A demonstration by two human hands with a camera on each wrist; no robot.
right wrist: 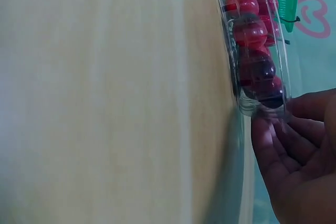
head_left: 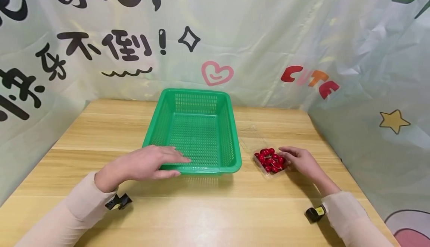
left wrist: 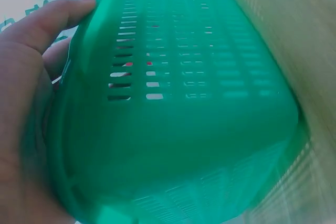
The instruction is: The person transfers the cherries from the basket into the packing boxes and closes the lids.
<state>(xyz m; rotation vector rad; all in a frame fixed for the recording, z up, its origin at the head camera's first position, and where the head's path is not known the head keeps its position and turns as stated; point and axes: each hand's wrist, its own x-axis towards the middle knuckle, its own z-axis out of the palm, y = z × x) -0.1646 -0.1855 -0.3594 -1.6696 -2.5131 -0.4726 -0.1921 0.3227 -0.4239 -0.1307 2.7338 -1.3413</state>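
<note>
A green slotted plastic basket (head_left: 198, 127) stands in the middle of the wooden table, with nothing in it. My left hand (head_left: 181, 166) holds its near left rim, fingers laid over the edge and thumb along the outer wall. The left wrist view shows the basket's wall (left wrist: 199, 129) close up and blurred, with the left hand (left wrist: 31, 77) against it. Right of the basket lies a small clear plastic tray (head_left: 265, 172) of red cherries (head_left: 270, 159). My right hand (head_left: 286, 157) grips the tray's right end. In the right wrist view its fingertips (right wrist: 268, 129) pinch the tray's end (right wrist: 262, 109) next to the cherries (right wrist: 254, 51).
The tray's clear lid (head_left: 250, 135) lies flat behind it, beside the basket. Printed fabric sheets (head_left: 235, 34) wall in the table at the back and on both sides. Bare wood (head_left: 215, 209) stretches along the front of the table. A small black camera sits at each wrist.
</note>
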